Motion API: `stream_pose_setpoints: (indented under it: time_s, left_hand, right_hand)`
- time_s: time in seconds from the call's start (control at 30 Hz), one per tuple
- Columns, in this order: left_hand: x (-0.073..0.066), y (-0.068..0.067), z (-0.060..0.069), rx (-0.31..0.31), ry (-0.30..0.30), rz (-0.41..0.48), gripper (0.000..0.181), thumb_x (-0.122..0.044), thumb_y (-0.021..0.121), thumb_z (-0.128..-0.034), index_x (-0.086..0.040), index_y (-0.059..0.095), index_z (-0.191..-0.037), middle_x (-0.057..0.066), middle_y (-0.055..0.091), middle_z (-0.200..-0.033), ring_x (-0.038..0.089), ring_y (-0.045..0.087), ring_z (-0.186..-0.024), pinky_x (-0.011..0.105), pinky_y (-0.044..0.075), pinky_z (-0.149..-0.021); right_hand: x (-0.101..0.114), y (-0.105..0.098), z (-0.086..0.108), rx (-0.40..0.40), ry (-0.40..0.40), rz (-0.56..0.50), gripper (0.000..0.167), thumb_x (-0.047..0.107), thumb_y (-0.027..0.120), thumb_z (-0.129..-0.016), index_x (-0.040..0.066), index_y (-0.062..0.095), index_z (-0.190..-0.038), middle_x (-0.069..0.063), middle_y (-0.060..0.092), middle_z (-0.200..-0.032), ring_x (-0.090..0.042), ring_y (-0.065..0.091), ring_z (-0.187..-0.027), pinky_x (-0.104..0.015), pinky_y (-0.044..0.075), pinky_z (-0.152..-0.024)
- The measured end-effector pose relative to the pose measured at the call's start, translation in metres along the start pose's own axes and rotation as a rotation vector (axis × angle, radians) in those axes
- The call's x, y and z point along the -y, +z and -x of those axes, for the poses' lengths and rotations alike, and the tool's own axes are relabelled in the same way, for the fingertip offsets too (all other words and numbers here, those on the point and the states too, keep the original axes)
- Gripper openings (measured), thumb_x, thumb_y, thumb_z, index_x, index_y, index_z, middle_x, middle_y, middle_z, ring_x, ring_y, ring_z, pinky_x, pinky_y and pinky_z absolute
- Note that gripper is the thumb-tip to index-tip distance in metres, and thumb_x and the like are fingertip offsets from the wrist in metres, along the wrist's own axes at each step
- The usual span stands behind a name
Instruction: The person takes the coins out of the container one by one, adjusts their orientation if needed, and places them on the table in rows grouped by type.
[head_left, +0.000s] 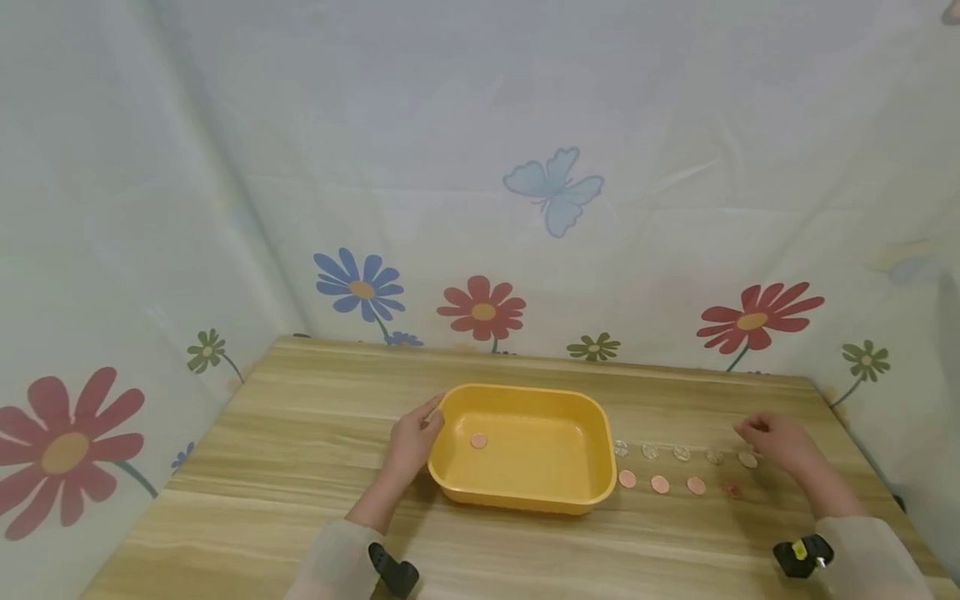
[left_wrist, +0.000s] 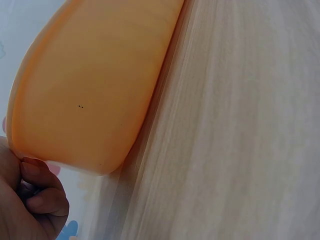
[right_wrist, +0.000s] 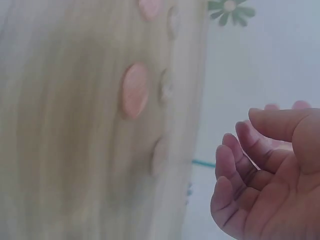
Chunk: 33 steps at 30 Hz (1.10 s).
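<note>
A yellow tray (head_left: 525,506) stands on the table, with one copper-coloured coin (head_left: 478,441) lying inside towards the left. At the tray's left end my left hand (head_left: 411,442) grips the rim, its fingers curled against the wall in the left wrist view. Two rows of coins run rightward from the tray: silver-looking coins (head_left: 681,452) behind, copper-coloured coins (head_left: 660,484) in front. Over the right end of these rows hovers my right hand (head_left: 782,450). Its fingers are loosely bent, and the right wrist view shows nothing between thumb and fingertips.
The wood-grain table (head_left: 315,467) reaches back to a white curtain (head_left: 420,192) printed with flowers and a butterfly. More curtain hangs along both sides. Each sleeve has a small black camera at the wrist.
</note>
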<state>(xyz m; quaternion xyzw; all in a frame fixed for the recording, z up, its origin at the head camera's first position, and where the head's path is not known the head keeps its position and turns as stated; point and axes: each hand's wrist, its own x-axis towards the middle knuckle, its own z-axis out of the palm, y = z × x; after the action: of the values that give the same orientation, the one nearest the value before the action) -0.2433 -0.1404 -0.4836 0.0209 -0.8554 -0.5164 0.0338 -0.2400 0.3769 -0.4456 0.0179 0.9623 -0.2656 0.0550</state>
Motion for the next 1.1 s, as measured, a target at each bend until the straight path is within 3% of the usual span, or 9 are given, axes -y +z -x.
stream_pose_setpoints:
  time_s: [0.17, 0.33, 0.47, 0.67, 0.83, 1.1]
  left_hand:
    - [0.001, 0.0, -0.001, -0.002, -0.012, -0.021, 0.044, -0.018, 0.051, -0.1039, -0.006, 0.056, -0.146, 0.024, 0.074, -0.094, 0.018, 0.061, -0.066, 0.023, 0.048, -0.054]
    - [0.001, 0.0, 0.0, 0.004, -0.018, -0.02, 0.045, -0.019, 0.051, -0.1044, -0.006, 0.055, -0.147, 0.024, 0.074, -0.092, 0.018, 0.061, -0.066, 0.024, 0.049, -0.055]
    - [0.002, 0.0, 0.0, 0.008, -0.015, -0.018, 0.045, -0.018, 0.051, -0.1046, -0.005, 0.054, -0.147, 0.023, 0.074, -0.093, 0.017, 0.061, -0.066, 0.024, 0.05, -0.055]
    - [0.0, 0.0, -0.001, 0.005, -0.019, -0.015, 0.045, -0.019, 0.051, -0.1047, -0.005, 0.055, -0.147, 0.026, 0.074, -0.104, 0.019, 0.066, -0.073, 0.026, 0.054, -0.06]
    - [0.0, 0.001, -0.001, 0.007, -0.019, -0.012, 0.045, -0.019, 0.051, -0.1045, -0.006, 0.054, -0.148, 0.026, 0.075, -0.101, 0.019, 0.065, -0.07, 0.025, 0.052, -0.058]
    - [0.0, 0.001, -0.001, -0.004, -0.012, -0.023, 0.045, -0.019, 0.051, -0.1045, -0.006, 0.055, -0.147, 0.027, 0.074, -0.106, 0.017, 0.064, -0.071, 0.025, 0.053, -0.059]
  right_hand:
    - [0.022, -0.001, 0.005, -0.011, -0.054, 0.0, 0.043, 0.024, 0.047, -0.109, -0.017, 0.058, -0.113, -0.033, 0.066, -0.103, -0.039, 0.069, -0.09, -0.041, 0.057, -0.071]
    - [0.05, 0.001, 0.009, -0.008, -0.148, 0.0, 0.038, 0.023, 0.049, -0.109, -0.012, 0.062, -0.115, -0.026, 0.069, -0.103, -0.029, 0.069, -0.088, -0.035, 0.055, -0.069]
    - [0.073, 0.004, 0.013, 0.035, -0.212, -0.064, 0.035, 0.023, 0.05, -0.109, -0.009, 0.062, -0.117, -0.021, 0.069, -0.103, -0.021, 0.065, -0.087, -0.03, 0.052, -0.068]
    - [0.108, 0.009, 0.012, 0.123, -0.276, -0.107, 0.031, 0.027, 0.053, -0.107, -0.002, 0.064, -0.112, -0.013, 0.068, -0.099, -0.02, 0.063, -0.088, -0.032, 0.052, -0.07]
    - [0.133, 0.013, 0.009, 0.192, -0.372, -0.121, 0.026, 0.025, 0.056, -0.105, 0.001, 0.066, -0.109, -0.005, 0.067, -0.093, -0.017, 0.06, -0.084, -0.029, 0.052, -0.07]
    - [0.173, 0.025, 0.001, 0.274, -0.427, -0.115, 0.026, 0.026, 0.062, -0.102, 0.003, 0.069, -0.112, -0.009, 0.07, -0.1, -0.016, 0.06, -0.089, -0.032, 0.054, -0.078]
